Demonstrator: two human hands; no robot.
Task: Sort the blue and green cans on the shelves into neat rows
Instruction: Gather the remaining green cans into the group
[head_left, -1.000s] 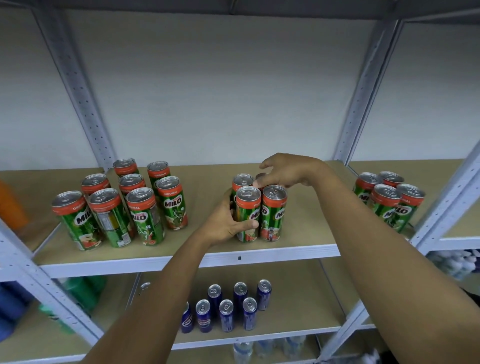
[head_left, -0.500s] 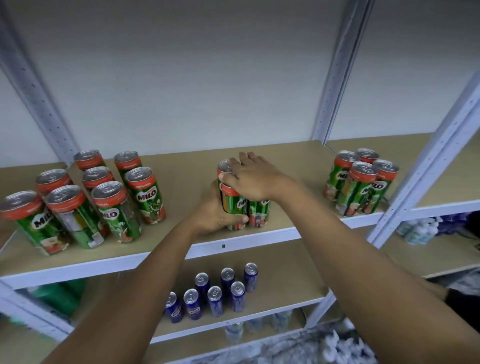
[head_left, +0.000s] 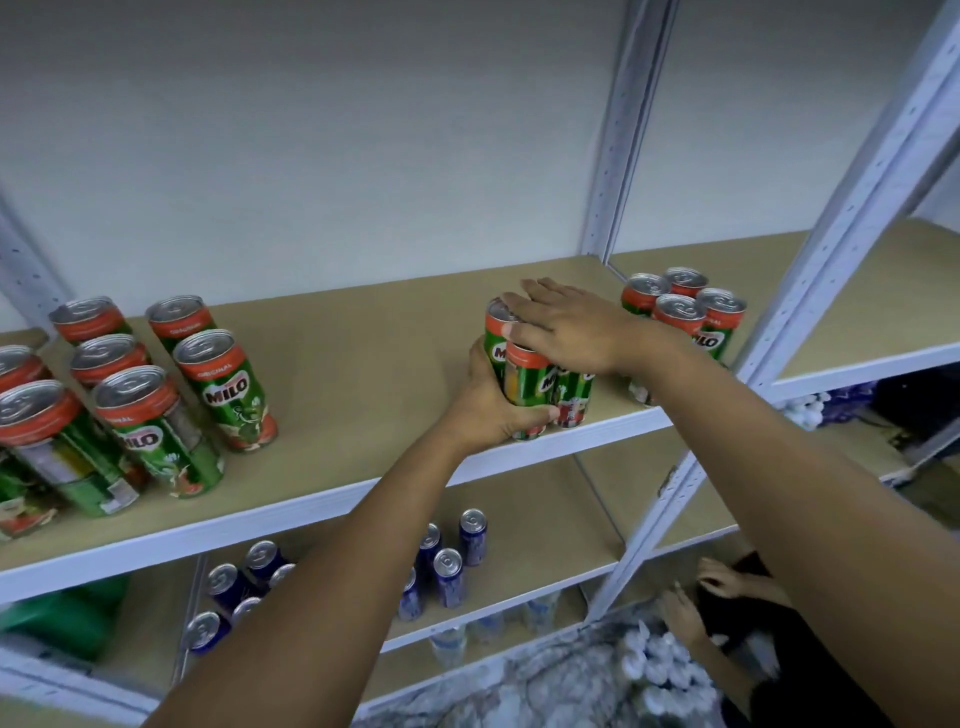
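in the centre of the frame a small cluster of green milo cans (head_left: 540, 384) is standing upright near the front edge of the upper shelf (head_left: 363, 364). the left hand (head_left: 493, 410) is grasping the cluster from its left side, thumb curled across the front can. the right hand (head_left: 571, 327) is lying flat, fingers straight, pressing on the can tops. more milo cans are standing at centre left (head_left: 156, 384) and upper right (head_left: 685, 317). blue cans (head_left: 447, 566) are sitting on the lower shelf (head_left: 540, 530), bottom centre.
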